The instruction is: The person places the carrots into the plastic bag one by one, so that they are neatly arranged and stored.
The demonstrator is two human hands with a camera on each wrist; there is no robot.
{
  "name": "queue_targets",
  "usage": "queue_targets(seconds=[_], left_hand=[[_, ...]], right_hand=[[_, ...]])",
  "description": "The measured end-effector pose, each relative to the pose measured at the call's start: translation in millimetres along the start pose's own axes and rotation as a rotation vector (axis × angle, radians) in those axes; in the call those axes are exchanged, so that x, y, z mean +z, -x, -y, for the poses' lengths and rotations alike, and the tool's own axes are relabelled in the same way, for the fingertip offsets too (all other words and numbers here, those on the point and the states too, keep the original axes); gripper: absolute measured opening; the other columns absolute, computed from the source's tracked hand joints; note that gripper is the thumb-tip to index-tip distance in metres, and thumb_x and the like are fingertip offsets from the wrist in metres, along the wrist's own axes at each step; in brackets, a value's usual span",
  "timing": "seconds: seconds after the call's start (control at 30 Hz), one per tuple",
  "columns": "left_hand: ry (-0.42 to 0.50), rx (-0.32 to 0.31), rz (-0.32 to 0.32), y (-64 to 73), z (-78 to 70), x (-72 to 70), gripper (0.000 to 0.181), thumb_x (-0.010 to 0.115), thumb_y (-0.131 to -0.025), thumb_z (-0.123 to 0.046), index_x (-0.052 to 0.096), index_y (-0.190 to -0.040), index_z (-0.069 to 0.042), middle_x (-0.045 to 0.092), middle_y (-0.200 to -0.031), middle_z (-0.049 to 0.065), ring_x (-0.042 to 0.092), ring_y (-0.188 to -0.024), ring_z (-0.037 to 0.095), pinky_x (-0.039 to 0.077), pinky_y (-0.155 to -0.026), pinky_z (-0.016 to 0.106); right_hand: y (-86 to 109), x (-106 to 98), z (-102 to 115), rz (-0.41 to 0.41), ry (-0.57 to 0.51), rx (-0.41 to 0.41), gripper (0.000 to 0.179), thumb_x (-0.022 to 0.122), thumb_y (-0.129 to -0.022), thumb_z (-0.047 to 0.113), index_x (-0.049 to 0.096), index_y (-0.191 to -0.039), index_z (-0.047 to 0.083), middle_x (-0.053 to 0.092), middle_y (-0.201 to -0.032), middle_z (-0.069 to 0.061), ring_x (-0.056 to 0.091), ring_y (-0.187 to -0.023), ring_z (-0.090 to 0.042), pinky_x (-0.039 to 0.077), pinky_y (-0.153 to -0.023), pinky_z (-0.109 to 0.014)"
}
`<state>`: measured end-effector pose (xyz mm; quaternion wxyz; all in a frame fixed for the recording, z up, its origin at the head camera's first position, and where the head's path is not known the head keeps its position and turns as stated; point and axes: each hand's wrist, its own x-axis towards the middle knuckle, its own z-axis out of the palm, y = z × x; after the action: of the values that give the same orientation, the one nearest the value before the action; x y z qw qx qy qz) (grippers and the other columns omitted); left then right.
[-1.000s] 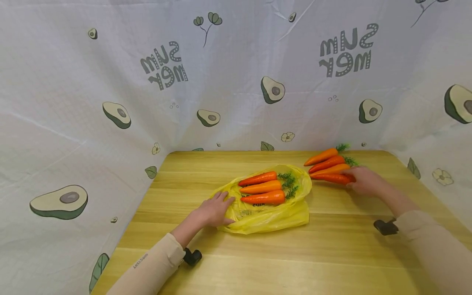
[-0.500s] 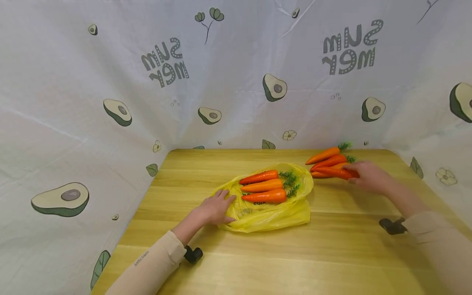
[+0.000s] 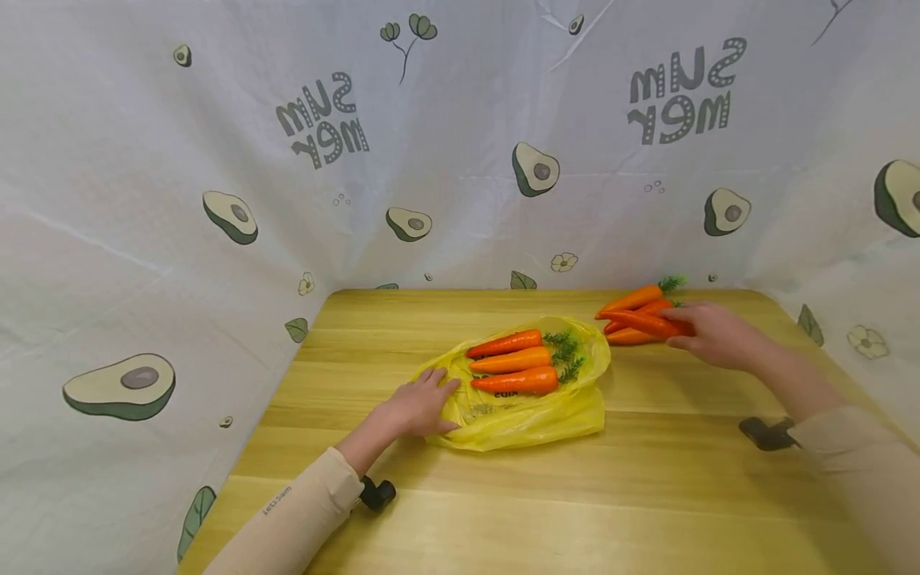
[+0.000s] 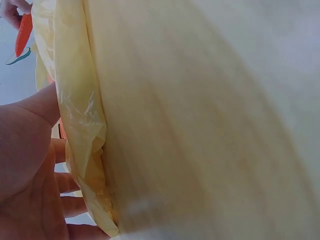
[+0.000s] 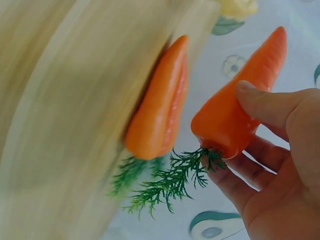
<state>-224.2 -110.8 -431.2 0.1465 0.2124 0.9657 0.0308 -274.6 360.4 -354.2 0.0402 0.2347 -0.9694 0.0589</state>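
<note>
In the head view, three orange carrots (image 3: 512, 364) with green tops lie side by side on a yellow plastic bag (image 3: 535, 435). My left hand (image 3: 419, 405) rests on the bag's left edge with its fingers spread; in the left wrist view, a fold of the plastic covers the fingertips. My right hand (image 3: 719, 335) grips a red-orange carrot (image 5: 245, 100) near its leafy end, thumb on one side and fingers on the other. This carrot is raised above several more carrots (image 3: 632, 299) at the table's back right, and partly hides them.
A wooden table (image 3: 503, 511) carries everything. White cloth (image 3: 460, 144) printed with avocados hangs behind it and along both sides. On each wrist sits a black camera mount (image 3: 377, 493).
My right hand has picked up the nearest carrot of the back-right group and lifted it up over the others. The left hand and the three carrots on the bag stay put.
</note>
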Motion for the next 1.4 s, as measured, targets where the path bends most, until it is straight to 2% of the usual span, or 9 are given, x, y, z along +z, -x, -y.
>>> queue_targets(seconds=[0.1, 0.13, 0.27, 0.33, 0.53, 0.73, 0.83, 1.0, 1.4], left_hand=[[0.000, -0.002, 0.001, -0.7, -0.1, -2.2, 0.080, 0.066, -0.093, -0.055, 0.033, -0.159, -0.022, 0.021, -0.167, 0.012, 0.022, -0.154, 0.033, 0.037, -0.114, 0.058], [0.000, -0.003, 0.002, -0.7, -0.2, -2.8, 0.080, 0.066, -0.093, -0.055, 0.033, -0.159, -0.022, 0.021, -0.167, 0.012, 0.022, -0.154, 0.033, 0.037, -0.114, 0.058], [0.007, -0.003, -0.002, 0.9, -1.6, -3.7, 0.080, 0.067, -0.092, -0.054, 0.035, -0.158, -0.021, 0.022, -0.167, 0.012, 0.023, -0.153, 0.033, 0.038, -0.113, 0.059], [0.009, 0.001, -0.005, 1.9, -2.5, -3.4, 0.080, 0.067, -0.092, -0.054, 0.035, -0.158, -0.021, 0.023, -0.166, 0.012, 0.024, -0.153, 0.034, 0.038, -0.112, 0.060], [-0.004, 0.016, -0.011, 3.4, -3.7, 1.7, 0.080, 0.067, -0.092, -0.055, 0.036, -0.157, -0.020, 0.025, -0.166, 0.013, 0.026, -0.152, 0.034, 0.041, -0.110, 0.060], [-0.020, 0.016, -0.023, 2.1, -2.6, 3.8, 0.080, 0.066, -0.092, -0.055, 0.036, -0.158, -0.021, 0.024, -0.166, 0.012, 0.026, -0.152, 0.034, 0.041, -0.109, 0.059], [-0.013, 0.015, -0.024, 2.6, -2.4, 2.6, 0.080, 0.067, -0.092, -0.055, 0.036, -0.157, -0.020, 0.025, -0.166, 0.012, 0.026, -0.152, 0.034, 0.042, -0.109, 0.059], [-0.011, 0.015, -0.025, 2.7, -2.5, 1.9, 0.080, 0.067, -0.092, -0.055, 0.036, -0.157, -0.020, 0.025, -0.166, 0.013, 0.026, -0.152, 0.033, 0.041, -0.109, 0.060], [-0.005, 0.008, -0.022, 0.5, -2.9, 2.9, 0.080, 0.067, -0.092, -0.055, 0.035, -0.158, -0.022, 0.024, -0.166, 0.012, 0.025, -0.153, 0.033, 0.039, -0.111, 0.059]], right_hand=[[-4.5, -6.0, 13.7, -0.013, -0.014, -0.032, 0.043, 0.077, -0.087, 0.015, 0.067, -0.125, -0.003, 0.069, -0.098, -0.017, 0.059, -0.080, -0.029, 0.050, -0.071, -0.047], [-5.7, -7.7, 18.0, -0.016, -0.012, -0.039, 0.043, 0.078, -0.087, 0.015, 0.067, -0.124, -0.002, 0.070, -0.099, -0.015, 0.058, -0.080, -0.028, 0.049, -0.070, -0.046], [-10.4, -12.2, 35.3, -0.025, -0.027, -0.070, 0.039, 0.078, -0.087, 0.014, 0.069, -0.122, -0.001, 0.071, -0.107, -0.019, 0.064, -0.092, -0.034, 0.052, -0.078, -0.052], [-11.2, -13.9, 43.0, -0.020, -0.032, -0.078, 0.043, 0.078, -0.087, 0.015, 0.068, -0.124, -0.004, 0.070, -0.112, -0.021, 0.064, -0.097, -0.037, 0.052, -0.080, -0.054], [-14.5, -15.9, 68.3, -0.014, -0.068, -0.137, 0.041, 0.079, -0.086, 0.015, 0.070, -0.124, 0.005, 0.071, -0.111, -0.012, 0.062, -0.099, -0.032, 0.049, -0.081, -0.051], [-22.1, -16.5, 89.0, -0.028, -0.041, -0.184, 0.038, 0.080, -0.086, 0.017, 0.072, -0.121, 0.007, 0.070, -0.107, -0.007, 0.059, -0.094, -0.026, 0.051, -0.079, -0.046], [-26.8, -16.3, 98.9, -0.005, -0.038, -0.192, 0.039, 0.079, -0.087, 0.017, 0.071, -0.123, 0.005, 0.068, -0.105, -0.008, 0.059, -0.092, -0.024, 0.051, -0.076, -0.043], [-33.9, -11.3, 110.7, 0.041, -0.047, -0.207, 0.041, 0.077, -0.089, 0.017, 0.069, -0.126, 0.004, 0.067, -0.112, -0.011, 0.060, -0.095, -0.025, 0.054, -0.080, -0.044], [-49.4, 1.2, 137.9, 0.126, -0.026, -0.288, 0.039, 0.078, -0.088, 0.013, 0.070, -0.125, 0.006, 0.067, -0.107, -0.010, 0.063, -0.092, -0.023, 0.056, -0.078, -0.040]])
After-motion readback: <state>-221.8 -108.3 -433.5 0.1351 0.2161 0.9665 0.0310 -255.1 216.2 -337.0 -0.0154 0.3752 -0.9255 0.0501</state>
